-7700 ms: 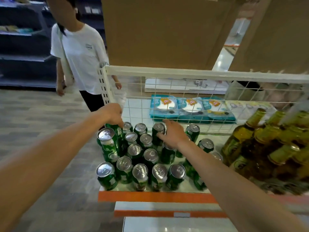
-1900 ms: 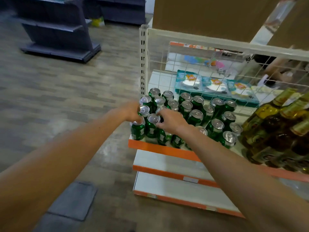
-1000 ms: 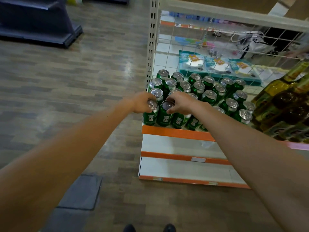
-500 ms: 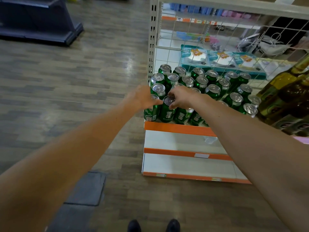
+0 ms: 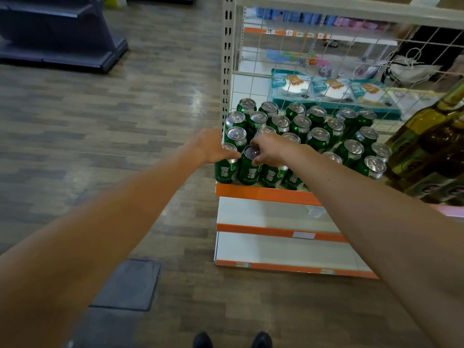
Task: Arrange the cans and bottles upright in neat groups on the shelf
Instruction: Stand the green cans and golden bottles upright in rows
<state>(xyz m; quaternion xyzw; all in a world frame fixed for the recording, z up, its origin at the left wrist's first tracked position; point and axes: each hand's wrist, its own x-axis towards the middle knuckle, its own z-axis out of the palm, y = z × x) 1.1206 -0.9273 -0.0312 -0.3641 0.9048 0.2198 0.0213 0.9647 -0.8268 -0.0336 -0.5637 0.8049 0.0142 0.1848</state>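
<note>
Several green cans (image 5: 317, 135) with silver tops stand upright in rows on the orange-edged shelf (image 5: 266, 193). My left hand (image 5: 211, 146) lies against the front-left corner can (image 5: 225, 169), its fingers stretched across the top. My right hand (image 5: 270, 148) curls over the rim of the second front can (image 5: 249, 169), thumb and fingers at its top. Brown glass bottles (image 5: 431, 144) with gold foil necks stand at the right end of the shelf.
A white wire grid (image 5: 326, 71) backs the shelf, with a slotted upright post (image 5: 227, 61) at its left corner. Two lower white shelves (image 5: 276, 249) jut out beneath. A dark shelving unit (image 5: 62, 33) stands far left on the wood-pattern floor. My shoes (image 5: 232, 340) show at the bottom.
My view has pulled back and tilted down since the first frame, and a person who stood at the left is gone. Both hands came from the back cans to the front-left ones; over the last second they barely shifted.
</note>
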